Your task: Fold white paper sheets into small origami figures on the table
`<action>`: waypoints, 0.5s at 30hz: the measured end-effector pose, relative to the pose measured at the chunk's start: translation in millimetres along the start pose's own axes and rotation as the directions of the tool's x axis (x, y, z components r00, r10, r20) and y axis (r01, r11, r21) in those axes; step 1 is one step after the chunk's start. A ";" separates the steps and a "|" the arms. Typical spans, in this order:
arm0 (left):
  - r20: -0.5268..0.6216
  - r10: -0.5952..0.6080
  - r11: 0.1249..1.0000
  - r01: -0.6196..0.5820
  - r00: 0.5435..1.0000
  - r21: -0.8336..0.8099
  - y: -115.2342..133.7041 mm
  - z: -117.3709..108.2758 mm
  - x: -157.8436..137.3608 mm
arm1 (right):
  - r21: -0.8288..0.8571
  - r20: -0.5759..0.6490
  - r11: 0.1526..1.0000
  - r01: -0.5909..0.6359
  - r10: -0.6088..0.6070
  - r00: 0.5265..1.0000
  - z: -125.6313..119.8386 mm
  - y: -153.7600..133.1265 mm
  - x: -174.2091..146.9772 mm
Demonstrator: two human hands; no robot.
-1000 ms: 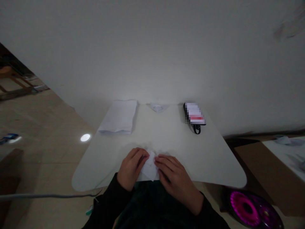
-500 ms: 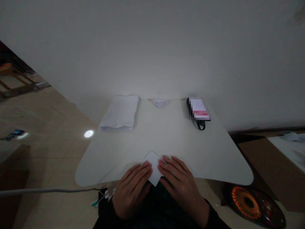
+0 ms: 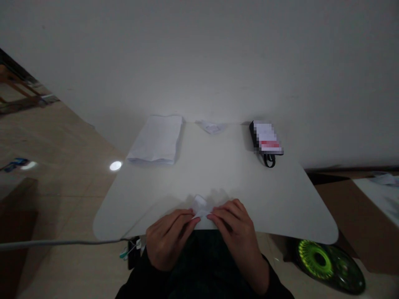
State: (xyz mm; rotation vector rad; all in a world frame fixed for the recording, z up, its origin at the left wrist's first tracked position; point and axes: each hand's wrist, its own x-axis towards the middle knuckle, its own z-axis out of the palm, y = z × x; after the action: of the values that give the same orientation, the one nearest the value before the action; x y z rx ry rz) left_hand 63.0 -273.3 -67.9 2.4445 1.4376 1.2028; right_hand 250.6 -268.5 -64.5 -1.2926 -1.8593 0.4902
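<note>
A small folded piece of white paper (image 3: 200,202) is held between my two hands at the near edge of the white table (image 3: 215,174). My left hand (image 3: 170,234) pinches its left side between thumb and fingers. On the opposite side, the thumb and fingertips of my right hand (image 3: 235,230) grip the paper. The near part of the paper is bent up, and my fingertips cover both of its sides.
A stack of white paper (image 3: 156,139) lies at the table's far left. Against the wall rests a small folded paper piece (image 3: 213,127). A black-edged box with a strap (image 3: 267,138) is at far right. On the floor are a glowing green device (image 3: 316,259) and a cardboard box (image 3: 358,220).
Both hands have gone from lying flat on the paper to pinching its sides. The paper, a flat diamond before, is now bent up. The floor device's light turned from orange to green.
</note>
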 end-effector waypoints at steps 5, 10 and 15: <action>-0.022 -0.111 0.992 0.110 0.994 -0.064 1.6 4.4 1.8 | -0.002 -0.021 0.994 -0.114 0.114 0.993 3.0 -4.6 4.1; -0.032 -0.189 0.978 0.185 0.981 -0.100 6.3 6.5 1.1 | -0.042 -0.032 0.977 -0.208 0.207 0.978 4.7 -6.3 8.3; -0.060 -0.334 0.942 0.331 0.941 -0.056 8.7 7.8 1.2 | -0.096 0.002 0.967 -0.236 0.237 0.971 6.0 -7.4 11.7</action>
State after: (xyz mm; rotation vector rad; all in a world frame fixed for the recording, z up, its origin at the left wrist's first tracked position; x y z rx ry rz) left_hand 74.6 -274.8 -69.0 2.0366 1.7331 1.2338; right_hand 239.6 -260.1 -58.4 -1.5899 -1.7661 0.5418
